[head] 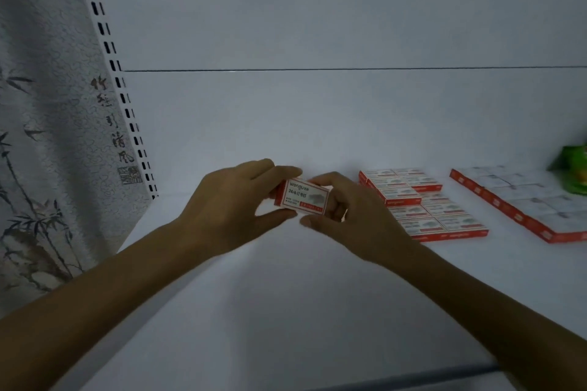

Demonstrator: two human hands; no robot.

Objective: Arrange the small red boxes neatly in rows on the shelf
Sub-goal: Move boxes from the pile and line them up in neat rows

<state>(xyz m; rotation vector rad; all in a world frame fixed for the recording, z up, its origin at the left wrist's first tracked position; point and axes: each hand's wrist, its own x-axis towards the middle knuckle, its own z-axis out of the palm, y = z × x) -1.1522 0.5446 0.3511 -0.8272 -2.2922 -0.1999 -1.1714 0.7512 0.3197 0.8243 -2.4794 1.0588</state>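
Observation:
A small red and white staple box (303, 196) is held between both hands just above the white shelf (286, 295), its printed top facing up. My left hand (228, 203) pinches its left end with thumb below and fingers on top. At its right end my right hand (346, 216) grips it the same way. To the right, several matching red boxes (422, 203) lie in rows on the shelf, some stacked two high. Further right another block of red boxes (521, 200) lies in a long row.
A green packet (575, 168) sits at the far right by the back wall. A slotted shelf upright (127, 98) and a bamboo-painted wall panel (47, 136) close the left side. The shelf's front edge (444, 373) runs along the bottom.

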